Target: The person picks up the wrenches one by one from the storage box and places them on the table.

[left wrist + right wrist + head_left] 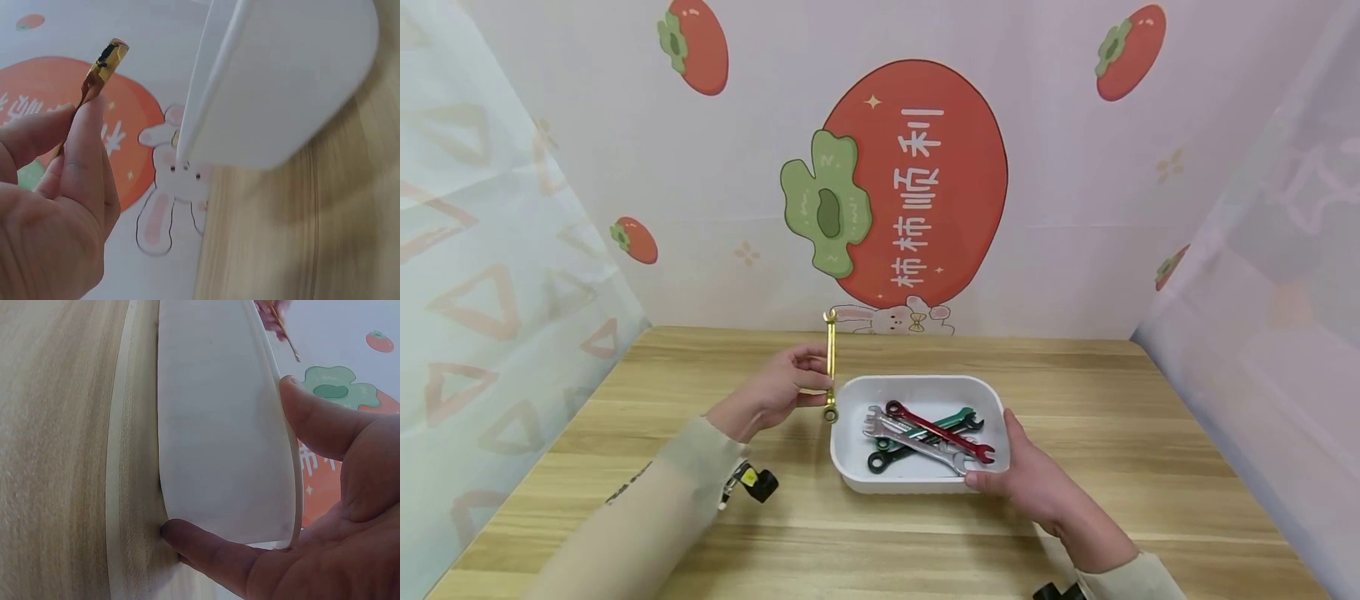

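Between thumb and fingers, my left hand (788, 383) pinches a gold combination wrench (831, 354). The wrench stands nearly upright in the head view, ring end down beside the left rim of a white plastic tub (917, 485). In the left wrist view, one gold end (109, 59) shows above the fingertips and the fingers hide most of the shaft. My right hand (1026, 471) holds the tub at its near right corner, the thumb at the front rim and the fingers round the right side. Inside the tub lie a red wrench (936, 430), a black wrench (895, 457), a green wrench (958, 417) and silver wrenches (917, 446), crossed over one another.
The tub stands on a wood-grain table (790, 542). Behind it rises a pale backdrop (737, 183) printed with persimmons and a rabbit, with pale sheets at both sides. Small black devices (763, 485) are strapped at both wrists.
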Demonstrator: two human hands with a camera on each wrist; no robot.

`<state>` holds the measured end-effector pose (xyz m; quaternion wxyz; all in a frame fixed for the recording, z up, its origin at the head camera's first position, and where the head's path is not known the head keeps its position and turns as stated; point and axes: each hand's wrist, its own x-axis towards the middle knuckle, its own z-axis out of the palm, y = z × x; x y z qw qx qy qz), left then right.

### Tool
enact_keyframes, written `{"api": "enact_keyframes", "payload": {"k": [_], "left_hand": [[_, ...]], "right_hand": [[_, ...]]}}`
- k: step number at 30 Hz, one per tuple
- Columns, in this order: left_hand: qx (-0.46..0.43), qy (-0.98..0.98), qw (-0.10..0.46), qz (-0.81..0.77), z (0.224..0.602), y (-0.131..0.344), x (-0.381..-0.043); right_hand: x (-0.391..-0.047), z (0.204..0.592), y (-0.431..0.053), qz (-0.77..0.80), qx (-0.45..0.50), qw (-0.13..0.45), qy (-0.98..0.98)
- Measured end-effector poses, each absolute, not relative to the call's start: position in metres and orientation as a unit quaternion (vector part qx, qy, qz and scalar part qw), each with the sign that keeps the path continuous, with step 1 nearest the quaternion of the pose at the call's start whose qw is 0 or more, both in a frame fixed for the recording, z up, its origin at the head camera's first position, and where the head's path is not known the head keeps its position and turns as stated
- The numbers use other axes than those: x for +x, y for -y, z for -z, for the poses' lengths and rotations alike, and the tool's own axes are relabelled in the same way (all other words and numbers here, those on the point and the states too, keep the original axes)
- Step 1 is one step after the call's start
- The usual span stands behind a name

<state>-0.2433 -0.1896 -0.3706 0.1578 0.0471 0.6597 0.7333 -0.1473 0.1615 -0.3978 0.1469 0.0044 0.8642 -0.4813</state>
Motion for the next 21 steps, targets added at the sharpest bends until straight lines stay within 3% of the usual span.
{"api": "enact_keyframes", "payload": {"k": [21], "left_hand": [[-0.043,-0.764,0.181,-0.617,0.404,0.345,-0.209]], "right_hand": [[-0.150,0.403,-0.164,0.494,0.013,0.141,-0.858]]}}
